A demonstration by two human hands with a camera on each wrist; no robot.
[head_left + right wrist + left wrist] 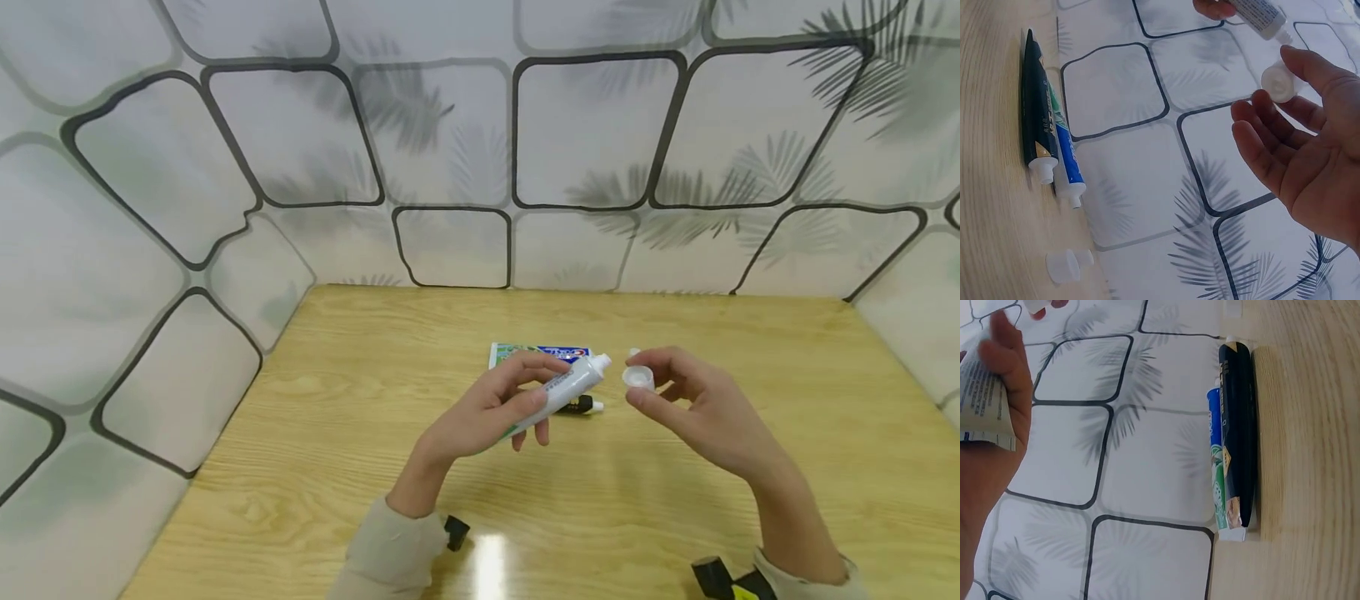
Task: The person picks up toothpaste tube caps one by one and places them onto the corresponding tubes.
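Observation:
My left hand [483, 408] grips a white toothpaste tube [572, 385], its uncapped nozzle tilted up to the right. Printed text covers the tube's back in the right wrist view. Just right of the nozzle, apart from it, my right hand [712, 421] pinches a white cap [638, 377] between thumb and fingers, its hollow side showing in the head view. Beyond the left hand, a black toothpaste tube [1040, 112] and a blue-and-green toothpaste tube [1067, 153] lie side by side on the table, both with bare white nozzles. The held tube partly hides them in the head view.
Two white caps [1063, 267] lie on the wooden table [337, 375] near those nozzles, mostly hidden behind the right hand in the head view. A patterned cloth wall [450, 167] rises along the table's back and sides. Black wrist mounts [456, 532] sit by the sleeves.

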